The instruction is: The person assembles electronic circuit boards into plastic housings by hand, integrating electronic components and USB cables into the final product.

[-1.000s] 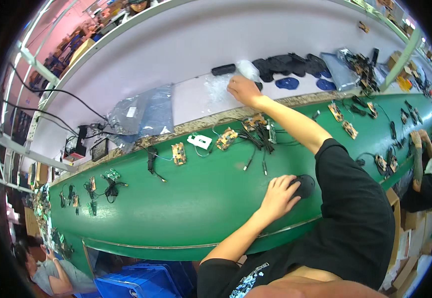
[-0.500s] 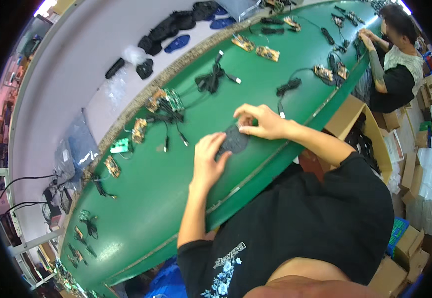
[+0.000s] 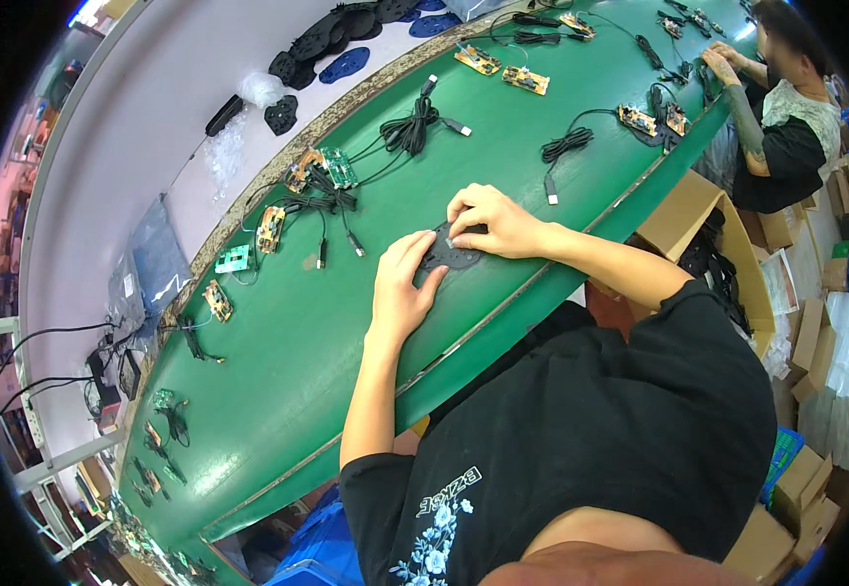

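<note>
A dark, rounded plastic plate [image 3: 461,258] lies on the green work surface [image 3: 293,391] in front of me. My left hand [image 3: 405,283] holds its left edge between thumb and fingers. Over the plate's upper right part, my right hand [image 3: 495,223] is closed with thumb and fingertips brought together. A tiny pale spot shows at those fingertips, too small to name. Above and to the left of my hands, a bundled black cable [image 3: 410,129] with light plug ends lies beside a green circuit board [image 3: 339,168].
More circuit boards with cables, such as a tan board [image 3: 270,230], line the far side. Dark plates [image 3: 325,37] and a blue plate [image 3: 344,65] rest on the pale ledge. A co-worker [image 3: 786,117] works at the right. An open cardboard box [image 3: 683,220] stands by the near edge.
My right hand has moved left and inward over the plate, its fingertips now on it. The plate looks turned and slightly higher in view. The whole view has shifted a little.
</note>
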Motion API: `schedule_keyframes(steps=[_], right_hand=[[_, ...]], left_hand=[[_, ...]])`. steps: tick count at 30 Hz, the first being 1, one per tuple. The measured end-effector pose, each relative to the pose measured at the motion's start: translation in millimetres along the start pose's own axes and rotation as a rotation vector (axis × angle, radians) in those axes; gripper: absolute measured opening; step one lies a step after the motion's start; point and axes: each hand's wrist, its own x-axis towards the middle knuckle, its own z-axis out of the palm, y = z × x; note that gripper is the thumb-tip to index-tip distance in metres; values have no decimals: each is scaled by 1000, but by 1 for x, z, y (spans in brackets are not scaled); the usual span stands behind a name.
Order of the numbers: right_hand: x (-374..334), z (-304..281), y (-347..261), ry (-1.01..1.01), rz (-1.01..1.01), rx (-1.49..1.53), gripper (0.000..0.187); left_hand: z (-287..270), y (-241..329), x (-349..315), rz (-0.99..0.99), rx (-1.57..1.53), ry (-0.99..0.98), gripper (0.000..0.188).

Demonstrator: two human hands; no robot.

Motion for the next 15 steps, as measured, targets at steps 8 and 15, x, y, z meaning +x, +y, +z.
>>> schedule_keyframes(steps=[8, 15], right_hand=[[5, 10, 4, 78, -51, -63, 10], [8, -10, -1, 140, 52, 17, 29]], left_hand=[[3, -7, 3, 48, -20, -7, 52], [-3, -1, 3, -19, 42, 1, 52]])
